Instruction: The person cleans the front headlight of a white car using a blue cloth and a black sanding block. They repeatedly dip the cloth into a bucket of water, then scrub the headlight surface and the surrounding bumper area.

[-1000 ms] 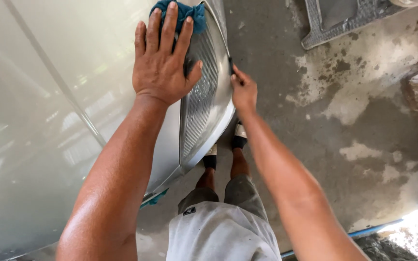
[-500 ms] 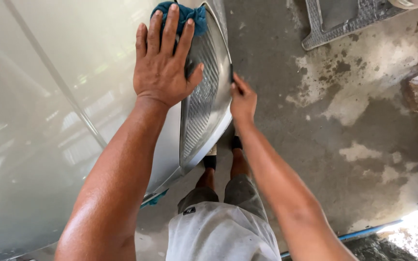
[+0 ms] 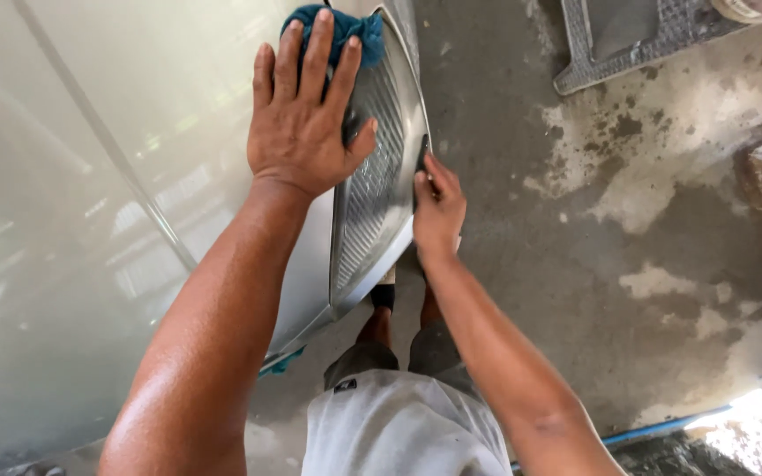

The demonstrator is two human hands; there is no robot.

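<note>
Mostly hidden under the left hand (image 3: 306, 119), a teal cloth (image 3: 346, 26).

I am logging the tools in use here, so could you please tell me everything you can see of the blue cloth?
The blue cloth is a dark teal, soft, fuzzy-looking rag, bunched rather than spread flat. Only its upper part shows, past the fingertips of the left hand, which lies flat and splayed over it, pressing it against the silver car body beside the ribbed headlight. The right hand does not touch it. Whether it is wet cannot be told.
</note>
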